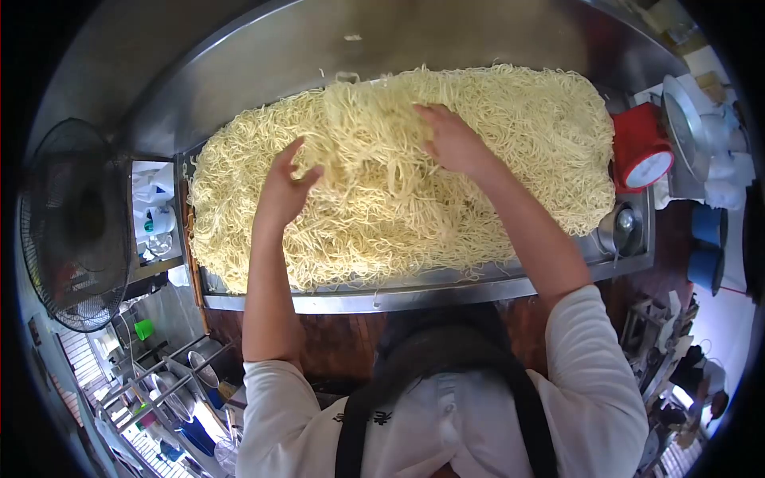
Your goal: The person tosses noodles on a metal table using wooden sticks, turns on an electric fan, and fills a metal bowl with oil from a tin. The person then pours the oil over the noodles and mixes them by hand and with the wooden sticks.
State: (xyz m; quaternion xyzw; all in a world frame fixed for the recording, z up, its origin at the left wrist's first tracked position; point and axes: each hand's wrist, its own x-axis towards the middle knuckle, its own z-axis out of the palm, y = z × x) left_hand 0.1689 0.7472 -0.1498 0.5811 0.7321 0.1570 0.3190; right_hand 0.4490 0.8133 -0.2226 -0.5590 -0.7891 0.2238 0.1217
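The left hand (pixel 284 185) has its fingers curled into a lifted clump of pale yellow noodle strands (pixel 368 127), gripping its lower left edge. The right hand (pixel 451 140) lies with fingers spread over the clump's right side, pressing into the strands. The clump rises from the middle of a broad heap of thin pale yellow noodles (pixel 510 159) that fills a long shiny steel tray-table (pixel 414 295), edge to edge. Just beside the heap's right end stands a red weighing scale with a white dial (pixel 642 151), and a small round steel bowl (pixel 621 227) sits at the tray's near right corner. A dark wire-caged fan (pixel 76 223) stands well off to the left.
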